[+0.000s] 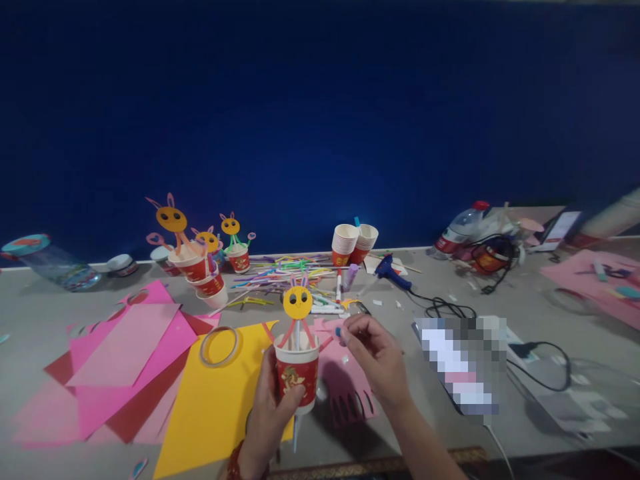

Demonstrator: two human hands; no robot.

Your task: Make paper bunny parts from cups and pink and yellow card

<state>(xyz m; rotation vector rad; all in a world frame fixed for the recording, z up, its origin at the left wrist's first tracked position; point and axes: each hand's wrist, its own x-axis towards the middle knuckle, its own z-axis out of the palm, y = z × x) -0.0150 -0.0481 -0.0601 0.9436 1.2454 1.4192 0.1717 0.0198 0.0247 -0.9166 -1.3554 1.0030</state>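
Note:
My left hand (270, 413) is wrapped round a red and white paper cup (309, 377), holding it upright above the table. From the cup's mouth rises a figure with a round yellow paper face (297, 304), pink ears and pink strip limbs. Its pale stick (295, 435) also shows below the cup. Beside the figure's limb on the right, my right hand (377, 357) pinches a small blue piece (339, 331) between thumb and fingertip. Whether that piece touches the limb I cannot tell.
Pink and red paper sheets (125, 347) and a yellow sheet (200, 407) with a tape roll (219, 347) lie left. Similar cup figures (187, 263) stand behind. Pipe cleaners (290, 273), stacked cups (345, 245), a glue gun (393, 272) and a blurred-out phone-like device (457, 367) lie beyond and right.

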